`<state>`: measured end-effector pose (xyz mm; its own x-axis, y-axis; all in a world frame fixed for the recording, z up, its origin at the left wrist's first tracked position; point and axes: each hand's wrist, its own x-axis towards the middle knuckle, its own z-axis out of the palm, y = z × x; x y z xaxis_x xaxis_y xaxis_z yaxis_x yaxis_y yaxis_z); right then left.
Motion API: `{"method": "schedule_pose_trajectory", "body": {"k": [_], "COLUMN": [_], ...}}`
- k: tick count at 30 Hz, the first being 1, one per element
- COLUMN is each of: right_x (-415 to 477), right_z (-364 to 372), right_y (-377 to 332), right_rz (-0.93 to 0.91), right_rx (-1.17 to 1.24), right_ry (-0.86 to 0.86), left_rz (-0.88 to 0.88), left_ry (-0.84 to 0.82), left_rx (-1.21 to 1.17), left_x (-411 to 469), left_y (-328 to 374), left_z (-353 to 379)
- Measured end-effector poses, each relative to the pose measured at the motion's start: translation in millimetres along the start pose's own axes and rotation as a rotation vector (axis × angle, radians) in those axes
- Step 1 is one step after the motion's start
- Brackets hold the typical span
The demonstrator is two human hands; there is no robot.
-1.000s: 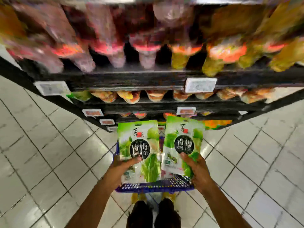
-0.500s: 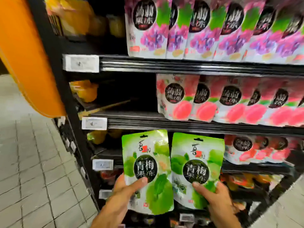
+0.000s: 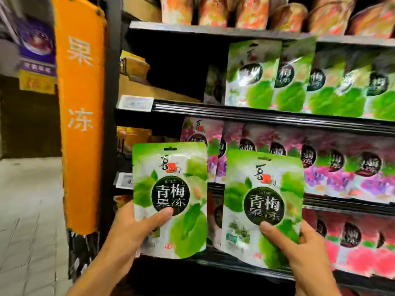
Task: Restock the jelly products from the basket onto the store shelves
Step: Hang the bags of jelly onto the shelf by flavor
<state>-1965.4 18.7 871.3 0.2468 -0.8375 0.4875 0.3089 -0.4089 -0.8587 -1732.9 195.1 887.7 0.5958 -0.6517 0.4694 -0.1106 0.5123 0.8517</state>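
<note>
I hold two green plum jelly pouches upright in front of the shelves. My left hand [image 3: 130, 233] grips the left pouch [image 3: 171, 189] at its lower left, thumb across the front. My right hand [image 3: 299, 248] grips the right pouch [image 3: 265, 201] at its lower edge, thumb on the front. A row of matching green pouches [image 3: 299, 77] stands on the upper shelf [image 3: 235, 113], with a dark gap [image 3: 183, 67] at the row's left end. The basket is out of view.
Purple grape pouches [image 3: 331, 167] fill the shelf below, and pink peach pouches [image 3: 352, 242] the one under that. An orange vertical sign [image 3: 80, 103] hangs at the shelf's left end. Tiled floor [image 3: 27, 210] lies to the left. Yellow boxed goods [image 3: 133, 67] sit far left.
My view has swung up from the basket and floor to the higher shelves. Both hands have lifted the two green pouches, and the green-pouch shelf has come into sight.
</note>
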Motion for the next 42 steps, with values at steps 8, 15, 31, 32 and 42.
{"method": "schedule_pose_trajectory", "body": {"k": [8, 15, 31, 32, 42], "right_x": [77.6, 158.3, 236.1, 234.9, 219.7], "right_z": [45.5, 96.6, 199.6, 200.8, 167.4], "right_y": [-86.9, -159.1, -183.6, -180.0, -181.5], "right_rz": [-0.223, -0.232, -0.296, -0.287, -0.342], "right_rx": [0.03, -0.041, -0.219, -0.231, -0.584], "right_ry": [-0.032, -0.063, 0.056, 0.043, 0.014], "left_rz": [0.136, 0.153, 0.091, 0.087, 0.084], "left_ry": [-0.004, -0.035, -0.077, -0.095, -0.16], "left_rx": [0.074, 0.112, 0.13, 0.125, 0.074], "left_x": [62.3, 119.2, 179.9, 180.1, 180.1], "left_y": [67.9, 119.0, 149.2, 148.3, 132.6], "left_z": [7.3, 7.5, 4.8, 5.7, 2.0]}}
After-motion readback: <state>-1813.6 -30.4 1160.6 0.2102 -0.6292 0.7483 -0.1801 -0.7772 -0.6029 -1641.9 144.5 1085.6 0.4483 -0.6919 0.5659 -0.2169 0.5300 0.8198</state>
